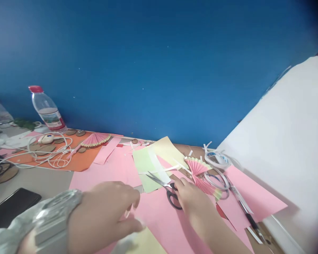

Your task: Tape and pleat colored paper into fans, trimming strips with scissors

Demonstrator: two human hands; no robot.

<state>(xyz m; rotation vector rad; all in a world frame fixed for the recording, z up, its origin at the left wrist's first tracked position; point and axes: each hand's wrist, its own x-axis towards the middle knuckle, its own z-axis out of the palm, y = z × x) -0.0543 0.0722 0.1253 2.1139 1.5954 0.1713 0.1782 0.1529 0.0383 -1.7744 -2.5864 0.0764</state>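
Note:
My right hand (189, 195) has its fingers closed at the black handle of a pair of scissors (172, 198). The slightly parted blades point left over pale green paper (144, 164) and white strips. My left hand (106, 211), with a pale watch at the wrist, hovers above pink paper (159, 211); its fingers are bent and apart from the thumb, with nothing visible between them. Below it, a yellow sheet (147, 243) lies at the bottom edge, with a blurred whitish patch beside it. Just beyond my right hand sits a folded pink paper fan (197, 167).
Rolls of tape (217, 160) and a pen (250, 218) lie at the right by the white wall. Leftward are another pink fan (96, 139), a tangled white cable (60, 151), orange paper (87, 160), a plastic bottle (49, 113) and a black phone (14, 206). A blue wall stands behind.

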